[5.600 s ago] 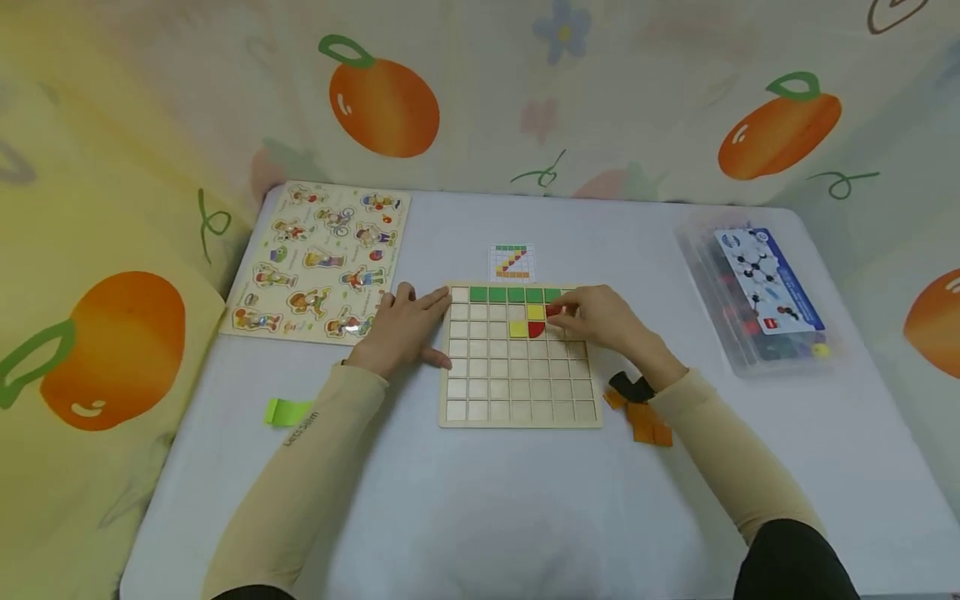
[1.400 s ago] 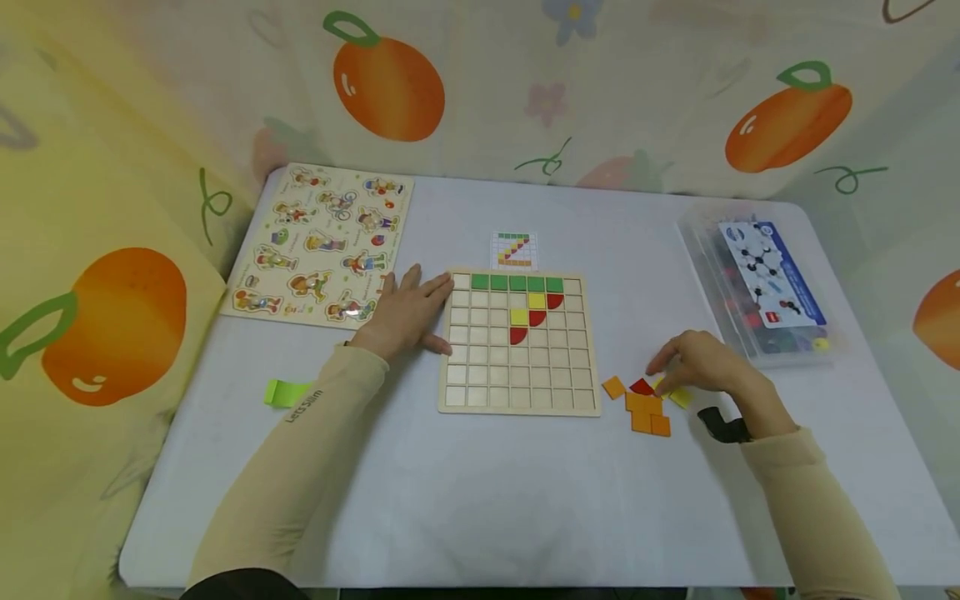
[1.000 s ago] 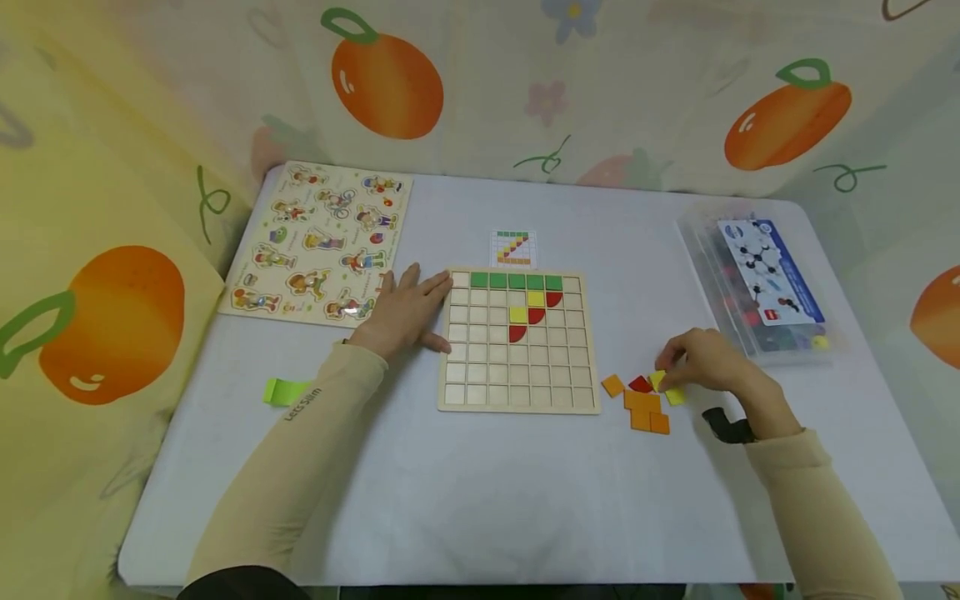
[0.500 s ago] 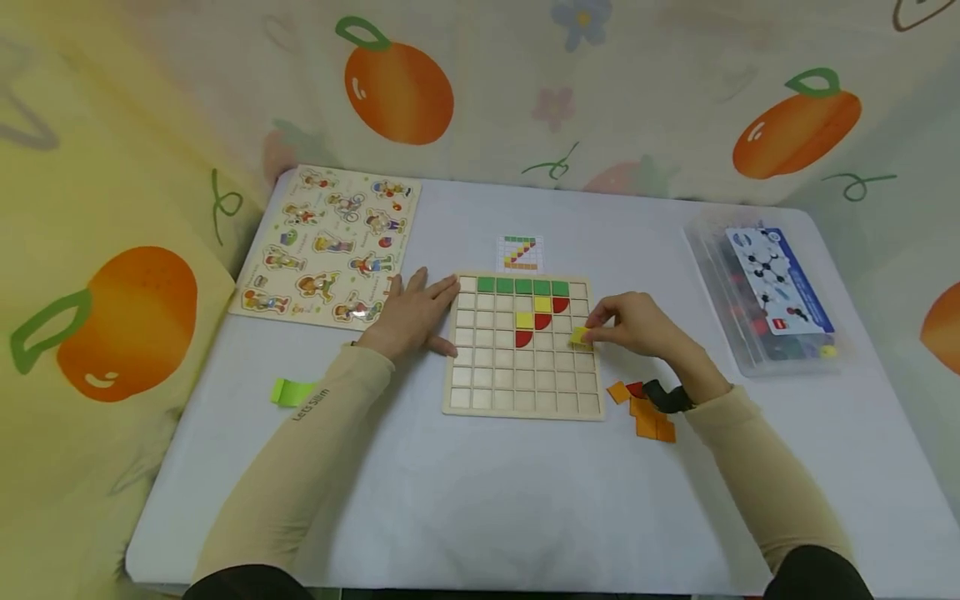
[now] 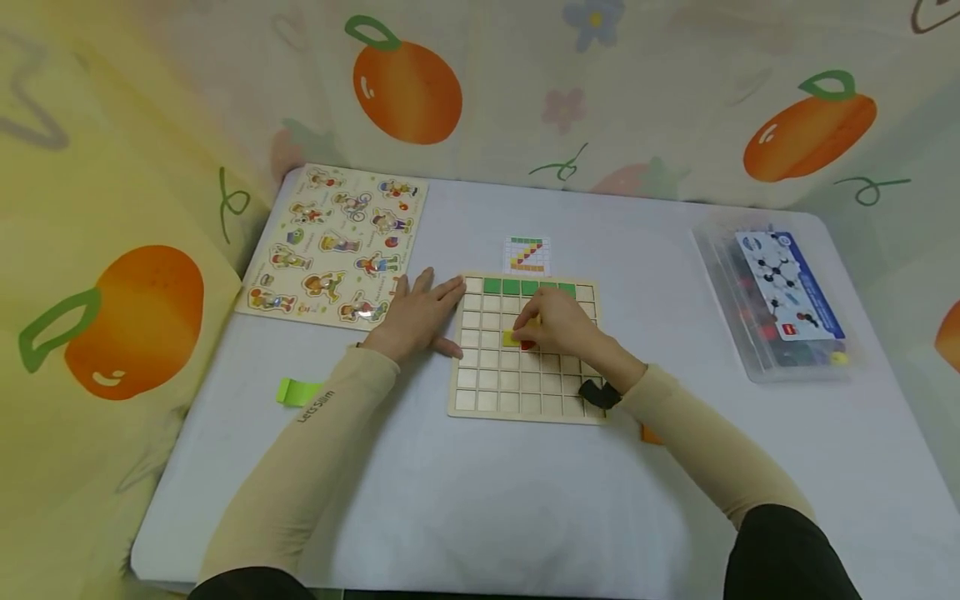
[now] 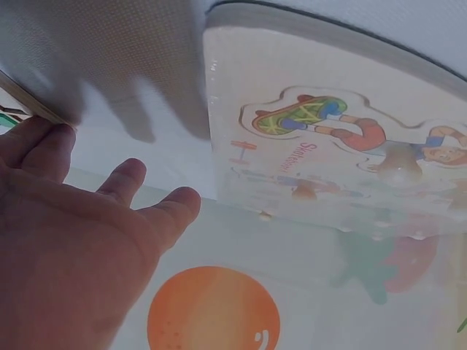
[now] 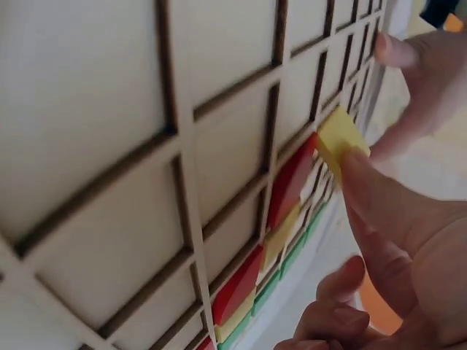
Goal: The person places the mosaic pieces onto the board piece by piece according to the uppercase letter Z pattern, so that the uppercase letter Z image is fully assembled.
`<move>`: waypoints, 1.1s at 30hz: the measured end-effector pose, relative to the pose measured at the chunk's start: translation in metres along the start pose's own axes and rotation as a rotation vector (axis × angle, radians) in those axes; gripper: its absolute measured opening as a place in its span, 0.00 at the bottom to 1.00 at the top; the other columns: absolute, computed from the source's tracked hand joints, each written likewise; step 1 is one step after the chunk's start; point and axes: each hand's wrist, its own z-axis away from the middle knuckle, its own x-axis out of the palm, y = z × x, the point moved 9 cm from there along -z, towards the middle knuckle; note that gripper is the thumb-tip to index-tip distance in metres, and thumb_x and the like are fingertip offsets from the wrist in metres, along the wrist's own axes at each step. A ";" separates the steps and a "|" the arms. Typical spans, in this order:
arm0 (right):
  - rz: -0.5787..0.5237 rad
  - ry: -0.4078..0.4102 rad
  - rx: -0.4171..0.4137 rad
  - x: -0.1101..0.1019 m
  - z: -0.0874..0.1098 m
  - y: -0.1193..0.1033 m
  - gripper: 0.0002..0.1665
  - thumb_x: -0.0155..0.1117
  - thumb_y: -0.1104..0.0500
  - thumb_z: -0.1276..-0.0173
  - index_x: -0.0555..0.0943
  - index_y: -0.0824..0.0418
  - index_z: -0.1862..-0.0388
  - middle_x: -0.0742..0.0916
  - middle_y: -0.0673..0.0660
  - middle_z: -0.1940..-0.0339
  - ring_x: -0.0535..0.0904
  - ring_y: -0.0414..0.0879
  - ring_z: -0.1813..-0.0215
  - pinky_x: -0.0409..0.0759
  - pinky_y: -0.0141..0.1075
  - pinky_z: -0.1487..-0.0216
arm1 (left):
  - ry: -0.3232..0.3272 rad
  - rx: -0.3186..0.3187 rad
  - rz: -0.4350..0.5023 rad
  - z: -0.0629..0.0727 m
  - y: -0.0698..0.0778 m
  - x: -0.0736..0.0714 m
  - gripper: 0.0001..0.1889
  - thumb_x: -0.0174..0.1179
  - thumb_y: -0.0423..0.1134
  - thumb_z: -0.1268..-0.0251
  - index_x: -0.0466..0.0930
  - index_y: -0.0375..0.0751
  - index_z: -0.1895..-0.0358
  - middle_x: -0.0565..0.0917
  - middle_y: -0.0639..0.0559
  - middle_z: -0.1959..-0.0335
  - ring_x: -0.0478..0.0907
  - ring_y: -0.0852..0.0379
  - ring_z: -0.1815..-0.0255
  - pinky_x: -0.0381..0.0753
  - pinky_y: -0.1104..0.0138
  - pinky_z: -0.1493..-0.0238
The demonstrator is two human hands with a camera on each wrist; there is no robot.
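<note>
My right hand (image 5: 558, 323) pinches a yellow square tile (image 7: 340, 140) between thumb and finger, over the wooden grid board (image 5: 480, 400). In the right wrist view the tile is tilted, beside a red quarter-round tile (image 7: 292, 182) set in the grid. Green square tiles (image 5: 510, 287) line the board's top row; my right hand hides some tiles in the head view. My left hand (image 5: 416, 321) lies with fingers straight at the board's left edge; its fingertips touch that edge in the left wrist view.
Behind the board lies a small pattern card (image 5: 527, 255). A picture puzzle board (image 5: 330, 250) is at the back left, a clear plastic box (image 5: 780, 300) at the right. An orange tile (image 5: 652, 435) shows beside the right sleeve. A bright green strip (image 5: 296, 392) lies left.
My right hand took a yellow tile from the loose pile at the right and carried it left over the board. Earlier, red tiles were set into the grid. My left hand stayed put.
</note>
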 end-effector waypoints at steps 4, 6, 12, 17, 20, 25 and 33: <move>0.029 -0.039 0.042 0.007 -0.002 0.001 0.10 0.76 0.54 0.35 0.93 0.60 0.65 0.90 0.57 0.60 0.79 0.51 0.51 0.79 0.43 0.48 | -0.006 -0.003 0.000 0.000 0.002 0.000 0.60 0.71 0.66 0.51 0.53 0.45 0.16 0.54 0.52 0.13 0.47 0.30 0.14 0.50 0.30 0.18; 0.031 -0.054 0.051 0.009 -0.003 0.002 0.10 0.76 0.54 0.35 0.93 0.60 0.65 0.91 0.56 0.62 0.81 0.50 0.51 0.80 0.41 0.48 | -0.008 -0.004 0.000 0.001 0.002 0.000 0.60 0.71 0.66 0.51 0.53 0.45 0.16 0.55 0.52 0.13 0.47 0.30 0.14 0.50 0.30 0.18; 0.009 -0.077 0.084 0.012 -0.002 0.005 0.09 0.77 0.54 0.35 0.94 0.59 0.65 0.93 0.52 0.74 0.88 0.45 0.64 0.82 0.31 0.67 | -0.009 -0.002 -0.005 0.001 0.005 0.001 0.60 0.71 0.67 0.51 0.53 0.45 0.16 0.55 0.52 0.13 0.47 0.31 0.14 0.51 0.31 0.18; 0.008 -0.034 0.093 0.008 0.004 0.006 0.11 0.76 0.51 0.35 0.94 0.58 0.63 0.93 0.51 0.72 0.86 0.45 0.57 0.80 0.32 0.63 | -0.020 -0.007 0.005 0.001 0.006 0.002 0.60 0.71 0.66 0.51 0.52 0.46 0.16 0.54 0.53 0.13 0.46 0.32 0.13 0.50 0.31 0.18; -0.023 0.011 0.078 -0.001 0.010 0.006 0.12 0.75 0.50 0.34 0.94 0.58 0.61 0.94 0.53 0.66 0.87 0.48 0.54 0.84 0.38 0.56 | -0.023 -0.008 0.012 0.000 0.005 0.002 0.60 0.71 0.66 0.51 0.52 0.46 0.16 0.53 0.54 0.13 0.46 0.32 0.13 0.49 0.31 0.17; -0.034 0.072 0.020 -0.019 0.022 0.014 0.11 0.74 0.53 0.33 0.93 0.60 0.60 0.94 0.57 0.61 0.86 0.50 0.58 0.81 0.37 0.59 | -0.013 -0.006 -0.001 -0.001 0.002 0.001 0.60 0.71 0.66 0.52 0.53 0.46 0.16 0.53 0.54 0.13 0.46 0.32 0.13 0.49 0.31 0.18; 0.000 0.046 0.101 -0.035 0.057 0.056 0.11 0.74 0.57 0.33 0.93 0.63 0.58 0.93 0.62 0.56 0.85 0.56 0.54 0.80 0.42 0.53 | -0.005 -0.007 0.002 0.000 0.000 0.001 0.61 0.71 0.66 0.51 0.52 0.44 0.16 0.54 0.53 0.13 0.46 0.31 0.14 0.49 0.30 0.18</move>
